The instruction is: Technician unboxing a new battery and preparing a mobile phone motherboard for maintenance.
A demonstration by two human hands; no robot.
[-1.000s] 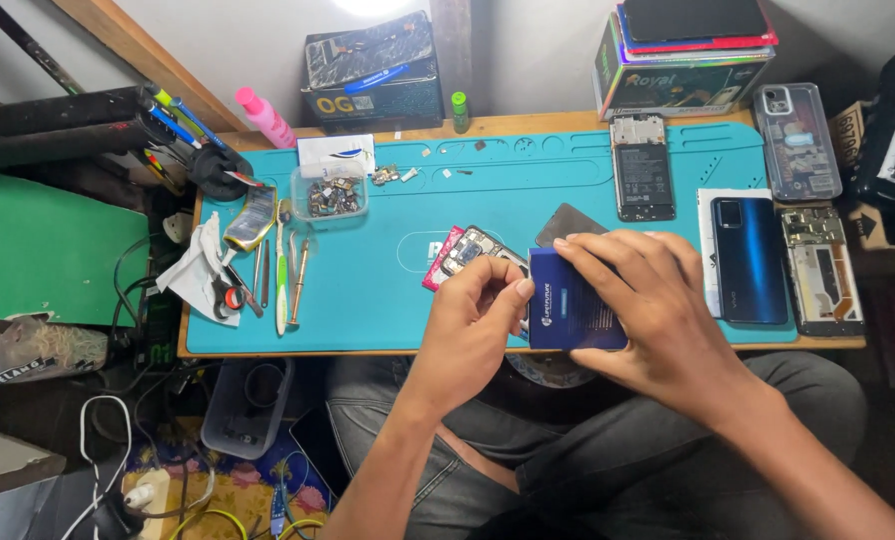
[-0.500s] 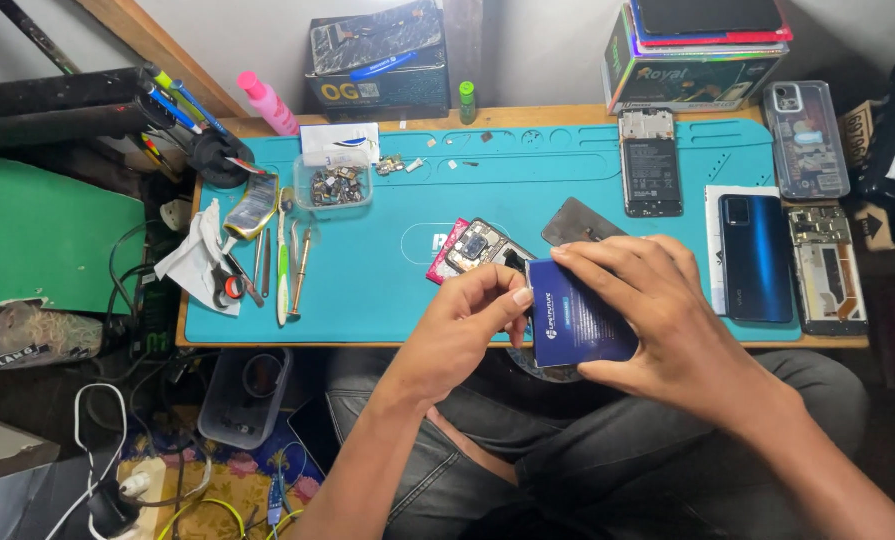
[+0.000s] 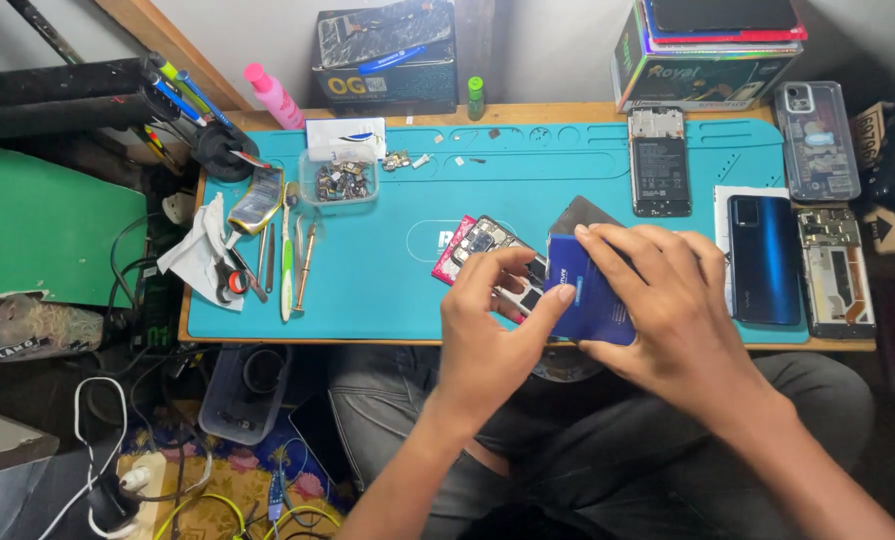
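My right hand (image 3: 673, 300) grips a small blue rectangular box (image 3: 585, 300) at the front edge of the teal work mat (image 3: 388, 270). My left hand (image 3: 493, 330) pinches the box's left edge with thumb and fingers. Just behind the hands an opened phone (image 3: 483, 245) with a pink frame lies on the mat with its circuit board showing. A grey flat panel (image 3: 580, 215) sticks out behind the box.
Tweezers and screwdrivers (image 3: 288, 255) lie at the mat's left beside a clear tray of small parts (image 3: 340, 183). A dismantled phone (image 3: 660, 170), a blue phone (image 3: 763, 258) and a bare phone frame (image 3: 836, 270) lie right. Boxes (image 3: 708, 45) stand behind.
Both hands have stayed on the blue box, with the left fingers shifting slightly along its left edge. The camera view has tipped a little.
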